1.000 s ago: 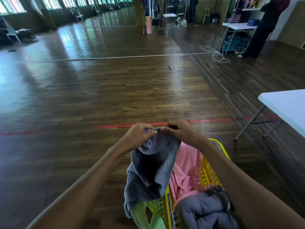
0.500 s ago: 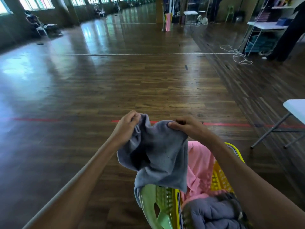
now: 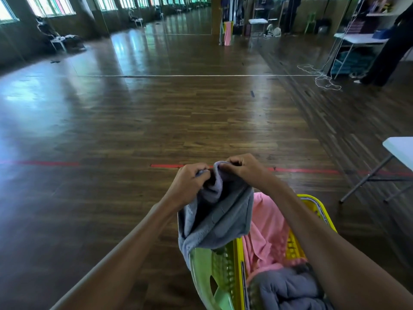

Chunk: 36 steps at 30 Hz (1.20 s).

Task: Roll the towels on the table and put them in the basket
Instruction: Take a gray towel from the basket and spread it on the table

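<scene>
The green basket (image 3: 212, 276) and white table (image 3: 400, 151) run off frame.

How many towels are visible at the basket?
3: a grey towel held up in the air, a pink towel in the yellow basket, a second grey towel bunched nearer in it. Others may lie hidden underneath.

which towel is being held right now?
The grey towel up front, its top edge pinched by the left hand and right hand. The pink towel and the second grey towel lie in the yellow basket.
</scene>
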Each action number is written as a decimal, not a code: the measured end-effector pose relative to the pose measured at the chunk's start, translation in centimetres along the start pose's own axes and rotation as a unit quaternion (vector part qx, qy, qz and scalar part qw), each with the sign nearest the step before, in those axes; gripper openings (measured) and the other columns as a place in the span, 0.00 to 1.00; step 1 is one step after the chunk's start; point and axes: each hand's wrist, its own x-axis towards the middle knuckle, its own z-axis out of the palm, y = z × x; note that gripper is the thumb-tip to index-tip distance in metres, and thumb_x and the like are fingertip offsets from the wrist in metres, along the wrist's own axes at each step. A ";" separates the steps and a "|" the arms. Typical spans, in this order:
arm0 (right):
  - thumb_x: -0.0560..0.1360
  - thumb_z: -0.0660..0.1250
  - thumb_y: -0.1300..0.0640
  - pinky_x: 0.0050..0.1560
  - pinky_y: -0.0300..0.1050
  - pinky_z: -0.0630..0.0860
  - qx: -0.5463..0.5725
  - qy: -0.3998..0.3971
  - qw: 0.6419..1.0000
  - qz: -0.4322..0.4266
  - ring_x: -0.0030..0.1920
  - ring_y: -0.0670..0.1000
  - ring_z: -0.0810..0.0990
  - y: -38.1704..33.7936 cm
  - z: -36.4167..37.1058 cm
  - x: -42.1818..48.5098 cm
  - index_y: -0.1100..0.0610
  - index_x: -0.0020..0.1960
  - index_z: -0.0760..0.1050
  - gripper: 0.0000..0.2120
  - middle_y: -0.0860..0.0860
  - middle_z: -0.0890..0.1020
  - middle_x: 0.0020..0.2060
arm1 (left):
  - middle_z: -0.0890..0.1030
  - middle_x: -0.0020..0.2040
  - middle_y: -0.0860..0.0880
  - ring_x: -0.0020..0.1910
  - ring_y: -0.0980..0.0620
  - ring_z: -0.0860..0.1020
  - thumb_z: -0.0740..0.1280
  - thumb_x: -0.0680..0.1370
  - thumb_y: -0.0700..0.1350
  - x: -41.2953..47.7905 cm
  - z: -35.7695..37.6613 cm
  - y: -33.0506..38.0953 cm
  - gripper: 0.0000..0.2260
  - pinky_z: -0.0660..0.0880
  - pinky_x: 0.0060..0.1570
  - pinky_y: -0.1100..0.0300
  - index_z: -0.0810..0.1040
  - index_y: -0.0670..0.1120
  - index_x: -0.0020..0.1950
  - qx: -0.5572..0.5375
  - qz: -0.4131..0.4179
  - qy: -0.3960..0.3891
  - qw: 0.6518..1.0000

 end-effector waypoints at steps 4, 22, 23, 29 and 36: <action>0.77 0.69 0.53 0.35 0.39 0.64 -0.012 0.000 1.000 0.006 0.31 0.39 0.66 -0.4 0.4 0.2 0.47 0.26 0.73 0.20 0.39 0.70 0.25 | 0.78 0.33 0.53 0.34 0.59 0.74 0.62 0.78 0.58 0.0 0.2 1.1 0.17 0.71 0.39 0.60 0.77 0.51 0.35 -0.006 -0.010 -0.010 1.000; 0.75 0.68 0.45 0.37 0.45 0.68 0.067 -0.020 0.997 0.034 0.35 0.47 0.72 4.1 -0.8 -3.9 0.64 0.38 0.76 0.21 0.49 0.74 0.33 | 0.74 0.30 0.52 0.32 0.58 0.71 0.64 0.75 0.50 1.5 -3.5 -1.9 0.14 0.69 0.36 0.57 0.73 0.40 0.36 0.010 -0.074 0.154 0.985; 0.78 0.68 0.51 0.37 0.42 0.69 0.063 -0.019 0.998 0.019 0.35 0.44 0.73 3.3 -0.6 -3.4 0.59 0.37 0.77 0.14 0.46 0.75 0.32 | 0.76 0.32 0.54 0.33 0.59 0.73 0.66 0.75 0.52 1.4 -2.9 -2.0 0.14 0.70 0.37 0.61 0.74 0.43 0.37 0.037 -0.072 0.116 0.990; 0.78 0.67 0.57 0.40 0.42 0.68 0.027 -0.062 0.997 -0.023 0.38 0.44 0.71 -0.9 1.0 0.7 0.64 0.40 0.77 0.13 0.49 0.75 0.34 | 0.80 0.56 0.54 0.57 0.56 0.78 0.68 0.72 0.55 1.3 -1.5 -1.6 0.17 0.74 0.58 0.56 0.76 0.56 0.60 0.018 -0.019 -0.063 0.998; 0.78 0.68 0.55 0.32 0.36 0.62 0.015 -0.085 0.996 0.001 0.31 0.40 0.66 -1.4 0.6 0.5 0.55 0.31 0.69 0.18 0.42 0.68 0.27 | 0.78 0.32 0.55 0.34 0.61 0.74 0.68 0.76 0.43 1.2 -2.7 -1.4 0.07 0.71 0.40 0.59 0.78 0.48 0.37 0.048 -0.005 0.031 0.998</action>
